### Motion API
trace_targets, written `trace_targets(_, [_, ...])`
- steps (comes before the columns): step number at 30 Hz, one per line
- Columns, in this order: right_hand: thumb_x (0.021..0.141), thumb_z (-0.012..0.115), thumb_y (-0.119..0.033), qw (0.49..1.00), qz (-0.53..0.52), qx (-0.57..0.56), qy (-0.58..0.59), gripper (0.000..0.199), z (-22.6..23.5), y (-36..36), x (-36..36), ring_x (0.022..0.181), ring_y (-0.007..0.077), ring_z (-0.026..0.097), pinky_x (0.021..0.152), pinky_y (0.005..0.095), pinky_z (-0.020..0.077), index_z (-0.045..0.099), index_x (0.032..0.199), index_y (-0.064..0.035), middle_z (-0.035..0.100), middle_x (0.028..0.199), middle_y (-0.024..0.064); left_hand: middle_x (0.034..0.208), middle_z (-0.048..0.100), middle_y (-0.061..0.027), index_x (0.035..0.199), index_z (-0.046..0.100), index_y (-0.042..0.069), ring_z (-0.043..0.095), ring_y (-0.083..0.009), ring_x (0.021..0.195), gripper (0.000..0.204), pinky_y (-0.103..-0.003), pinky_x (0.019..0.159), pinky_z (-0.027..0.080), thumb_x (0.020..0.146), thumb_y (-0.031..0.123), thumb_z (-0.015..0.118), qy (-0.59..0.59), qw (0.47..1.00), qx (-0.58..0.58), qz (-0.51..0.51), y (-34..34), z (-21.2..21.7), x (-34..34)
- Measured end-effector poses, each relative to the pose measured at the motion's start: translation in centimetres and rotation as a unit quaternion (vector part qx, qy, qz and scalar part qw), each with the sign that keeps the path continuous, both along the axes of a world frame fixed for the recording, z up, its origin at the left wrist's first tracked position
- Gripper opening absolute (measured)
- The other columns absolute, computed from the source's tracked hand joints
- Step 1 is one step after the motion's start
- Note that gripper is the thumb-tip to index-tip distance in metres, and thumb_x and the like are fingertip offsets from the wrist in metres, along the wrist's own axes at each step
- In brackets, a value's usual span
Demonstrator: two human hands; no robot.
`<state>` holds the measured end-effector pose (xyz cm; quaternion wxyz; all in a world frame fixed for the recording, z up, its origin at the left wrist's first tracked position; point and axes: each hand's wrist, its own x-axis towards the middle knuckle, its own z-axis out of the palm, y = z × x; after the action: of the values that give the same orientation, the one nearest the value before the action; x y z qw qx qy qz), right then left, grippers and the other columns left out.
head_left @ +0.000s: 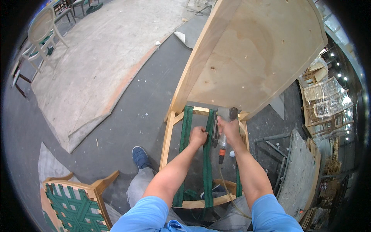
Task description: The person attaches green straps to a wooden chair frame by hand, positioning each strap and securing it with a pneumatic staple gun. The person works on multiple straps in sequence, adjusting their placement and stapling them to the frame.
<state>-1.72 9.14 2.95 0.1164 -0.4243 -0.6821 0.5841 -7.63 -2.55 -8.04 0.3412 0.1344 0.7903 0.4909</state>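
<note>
My right hand [230, 129] is wrapped round a staple gun [222, 141], with its dark nose at the back rail of a wooden chair seat frame [166, 145]. A red and black fitting joins the tool to a thin air hose [232, 199]. My left hand [198, 136] is closed, its fingers at the edge of the middle green webbing strap [207, 166]. Another green webbing strap [184, 135] runs front to back along the frame's left side. A third shows partly beside my right forearm. The large plywood chair back [251, 58] rises behind the seat frame.
A chair seat [75, 205] woven with green webbing stands at the lower left. Pale sheeting [96, 54] covers the floor at the upper left, with a round-backed chair frame [41, 27] on it. To the right are a grey bench [295, 170] and stacked wrapped chair frames [326, 98].
</note>
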Motion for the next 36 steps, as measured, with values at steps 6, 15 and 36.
trace_targets(6, [0.093,0.076,-0.016,1.0,-0.014,-0.02,0.011,0.017,0.3,0.2,0.3,0.05,0.0131,0.054,0.044,0.0306,0.0411,0.069,0.092,-0.0003,0.065,0.076,0.0067,0.09,0.074,-0.0208,0.09,0.075,0.004,0.072,-0.037,0.088,0.016,-0.045,0.079,0.055,0.085,0.019,0.078,0.005,1.0,0.008,-0.001,0.3,-1.2,0.1])
trace_targets(15, [0.091,0.079,-0.018,0.994,-0.073,-0.04,0.076,0.021,8.4,0.7,9.3,0.054,0.0144,0.059,0.045,0.0322,0.046,0.068,0.104,-0.005,0.064,0.08,0.0021,0.093,0.072,-0.0097,0.108,0.064,0.002,0.071,-0.0252,0.081,0.016,-0.038,0.068,0.057,0.1,0.015,0.063,-0.323,0.934,0.15,0.031,0.3,1.1,0.4])
trace_targets(36, [0.099,0.068,-0.039,0.74,-0.566,-0.19,0.309,0.029,9.2,-3.3,77.8,0.055,0.0165,0.059,0.049,0.0339,0.0507,0.065,0.102,-0.0101,0.064,0.076,0.0029,0.103,0.068,-0.0075,0.118,0.058,0.008,0.064,-0.0309,0.093,0.031,-0.052,0.087,0.053,0.106,0.037,0.057,-0.572,0.803,0.167,0.011,-17.4,9.0,33.5])
